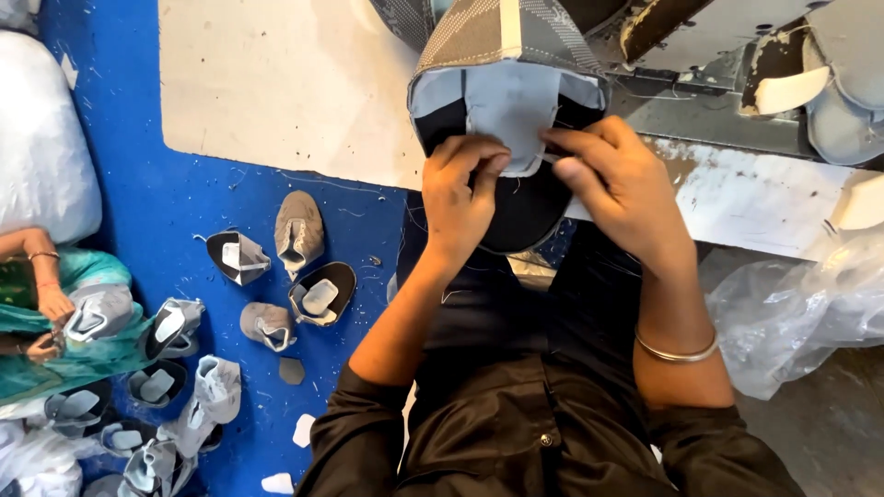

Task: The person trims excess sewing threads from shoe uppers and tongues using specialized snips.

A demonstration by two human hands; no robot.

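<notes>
Pinching from both sides, the left hand [460,198] and right hand [617,189] close their fingertips on the grey tongue flap of a shoe upper [506,83], held just above the lap. The upper lies directly ahead of both hands, its long axis running away from the person toward the white surface [276,83]; both hands sit equally near, meeting at the flap's lower edge. Beyond, a blue floor [166,212] carries scattered grey shoe uppers [299,230], another person's hand [55,304] holds one at left, and a clear plastic bag [792,313] lies at right.
</notes>
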